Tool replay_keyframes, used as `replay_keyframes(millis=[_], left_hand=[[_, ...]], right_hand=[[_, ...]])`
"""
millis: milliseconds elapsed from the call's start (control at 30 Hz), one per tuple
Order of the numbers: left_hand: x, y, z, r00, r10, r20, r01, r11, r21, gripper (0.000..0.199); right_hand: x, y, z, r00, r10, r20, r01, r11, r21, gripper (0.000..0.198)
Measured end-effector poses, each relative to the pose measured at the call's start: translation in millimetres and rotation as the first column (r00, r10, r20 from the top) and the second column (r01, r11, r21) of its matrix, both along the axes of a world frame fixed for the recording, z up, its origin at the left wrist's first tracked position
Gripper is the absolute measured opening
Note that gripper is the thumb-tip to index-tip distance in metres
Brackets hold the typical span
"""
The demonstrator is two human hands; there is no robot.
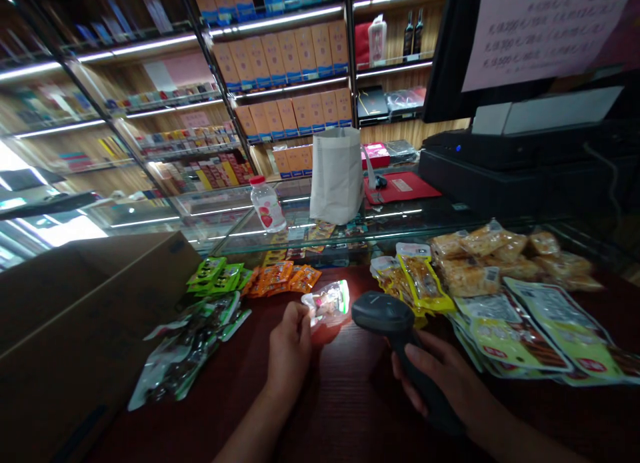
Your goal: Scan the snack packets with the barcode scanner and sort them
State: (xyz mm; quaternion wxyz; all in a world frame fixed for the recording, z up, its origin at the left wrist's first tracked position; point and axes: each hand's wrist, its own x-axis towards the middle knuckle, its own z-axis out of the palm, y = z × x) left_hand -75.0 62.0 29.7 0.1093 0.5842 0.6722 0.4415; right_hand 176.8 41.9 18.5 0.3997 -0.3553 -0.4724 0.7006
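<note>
Pinched in my left hand [289, 346] is the near edge of a small clear snack packet [330, 300], lit brightly by the scanner's light. My right hand [440, 376] is wrapped round the grip of a black handheld barcode scanner [383, 313], whose head points left at the packet, a short gap apart. Orange snack packets [280, 276] and green packets [217, 276] lie beyond and left of my left hand. Dark snack bags [193, 346] are nearer on that side. Yellow-edged bags [417, 279] lie just past the scanner.
A cardboard box [100, 296] stands at left. Flat yellow-green bags [530, 336] and wrapped bread-like packs [500, 256] lie at right. A glass counter behind bears a red-capped bottle [267, 206], a white paper bag [337, 176] and a black monitor and base [500, 173].
</note>
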Motion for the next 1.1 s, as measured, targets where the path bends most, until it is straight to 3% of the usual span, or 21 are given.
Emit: replay_keyframes(millis=[333,500,567,667,767,867,1100], left_hand=[[-0.8,-0.6,-5.6,0.996,-0.033,0.086,0.031,0.999,0.03,0.013],[-13.2,-2.6,2.3,0.977,0.067,0.205,-0.082,0.995,0.064,0.017],[-31.3,-6.5,15.0,0.958,0.177,0.225,-0.204,0.974,0.101,0.018],[-73.7,-18.8,39.4,0.885,0.437,0.162,-0.458,0.879,0.133,0.017],[-121.2,-33.8,61.0,0.775,0.631,0.04,-0.632,0.775,0.011,0.013],[-158.8,-43.5,76.2,0.719,0.688,-0.094,-0.694,0.719,-0.045,0.01],[-194.9,-33.9,86.9,0.708,0.661,-0.247,-0.699,0.706,-0.113,0.003]], right_hand=[[2.1,-4.9,2.9,0.998,0.008,0.062,-0.008,1.0,-0.003,0.049],[3.7,-6.2,0.2,0.99,0.029,0.138,-0.025,0.999,-0.033,0.054],[3.4,-5.4,-3.7,0.99,0.041,0.133,-0.036,0.999,-0.04,0.053],[2.1,-4.3,-8.7,0.993,0.029,0.118,-0.026,0.999,-0.025,0.05],[0.4,-3.6,-10.5,0.996,0.03,0.079,-0.031,1.0,0.004,0.048],[-1.4,-3.8,-11.3,0.997,0.024,0.073,-0.025,1.0,0.019,0.049],[-3.2,-5.4,-9.2,0.995,0.042,0.088,-0.045,0.999,0.032,0.051]])
